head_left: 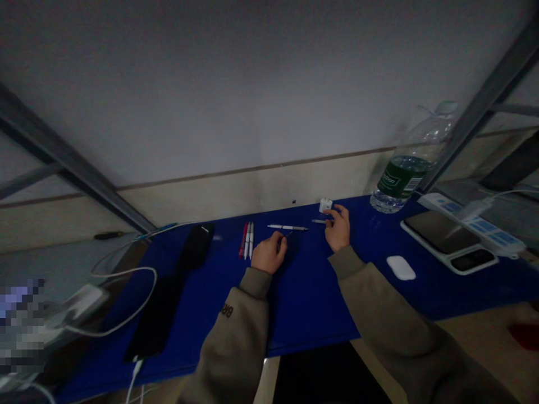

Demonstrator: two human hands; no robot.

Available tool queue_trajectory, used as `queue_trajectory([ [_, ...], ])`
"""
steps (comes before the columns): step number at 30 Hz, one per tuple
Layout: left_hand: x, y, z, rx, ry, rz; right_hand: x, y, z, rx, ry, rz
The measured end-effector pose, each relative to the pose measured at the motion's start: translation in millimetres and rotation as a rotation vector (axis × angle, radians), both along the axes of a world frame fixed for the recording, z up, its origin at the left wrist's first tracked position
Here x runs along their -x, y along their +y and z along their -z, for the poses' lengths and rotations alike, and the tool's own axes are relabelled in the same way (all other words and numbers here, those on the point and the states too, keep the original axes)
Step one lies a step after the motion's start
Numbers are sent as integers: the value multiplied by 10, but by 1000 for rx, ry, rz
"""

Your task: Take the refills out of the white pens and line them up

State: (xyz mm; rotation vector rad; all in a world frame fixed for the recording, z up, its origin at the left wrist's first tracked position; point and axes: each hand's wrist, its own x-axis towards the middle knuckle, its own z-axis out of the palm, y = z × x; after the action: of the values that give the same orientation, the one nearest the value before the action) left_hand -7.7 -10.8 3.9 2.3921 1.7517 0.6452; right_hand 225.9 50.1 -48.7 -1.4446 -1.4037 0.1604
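Left sleeve (pixel 231 336): dark print "BR" legible (any further letters lost in the fabric fold); water bottle (pixel 410 168): green label (pixel 400 180) carrying white lettering, too blurred to read.

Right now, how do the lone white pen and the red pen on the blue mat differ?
The lone white pen lies crosswise by itself, while the red pen runs toward the person, beside two white pens. The lone pen is white and grey; the red pen is mostly red. The lone pen lies just beyond the left hand; the red pen is farther off. Both lie flat on the blue mat.
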Motion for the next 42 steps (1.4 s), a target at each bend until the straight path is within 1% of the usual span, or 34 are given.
queue_trajectory([
  [2, 8, 10, 11, -30, -14, 42, 14, -25, -77, -70, 5, 111],
  [3, 10, 14, 15, -46, -19, 61, 30, -40, -114, -88, 12, 117],
  [4, 12, 16, 19, -60, -20, 79, 55, -56, -148, -90, 36, 79],
  [6, 11, 13, 22, -77, -7, 110, 137, -97, -202, -19, 121, -84],
  [7, 10, 9, 23, -79, 6, 119, 193, -124, -221, 50, 151, -177],
  [9, 8, -2, 25, -67, 36, 128, 325, -189, -251, 181, 149, -390],
  [10, 8, -7, 28, -56, 50, 134, 393, -226, -264, 230, 142, -499],
  [12, 11, -9, 39, -33, 71, 150, 516, -301, -286, 298, 147, -671],
  [13, 13, -7, 48, -25, 80, 158, 566, -333, -295, 321, 146, -723],
  [15, 16, 6, 72, -15, 86, 176, 635, -380, -308, 342, 120, -781],
  [17, 18, 24, 100, -12, 59, 201, 667, -397, -310, 349, 140, -815],
  [20, 21, 48, 127, -16, -5, 234, 663, -376, -298, 375, 255, -868],
  [22, 28, 57, 125, -22, -21, 214, 641, -345, -287, 403, 362, -873],
  [25, 45, 61, 91, -19, -27, 160, 593, -302, -287, 415, 487, -822],
  [27, 55, 60, 59, -8, -57, 147, 560, -287, -301, 407, 508, -779],
  [29, 58, 57, 30, 9, -105, 164, 536, -286, -321, 408, 507, -758],
  [32, 56, 55, 7, 21, -174, 200, 521, -299, -345, 414, 529, -801],
  [35, 57, 64, 11, 16, -199, 187, 522, -305, -351, 397, 577, -844],
  [39, 74, 84, 25, 10, -203, 132, 524, -293, -339, 369, 580, -813],
  [42, 76, 86, 17, 3, -222, 141, 522, -283, -326, 364, 574, -800],
])
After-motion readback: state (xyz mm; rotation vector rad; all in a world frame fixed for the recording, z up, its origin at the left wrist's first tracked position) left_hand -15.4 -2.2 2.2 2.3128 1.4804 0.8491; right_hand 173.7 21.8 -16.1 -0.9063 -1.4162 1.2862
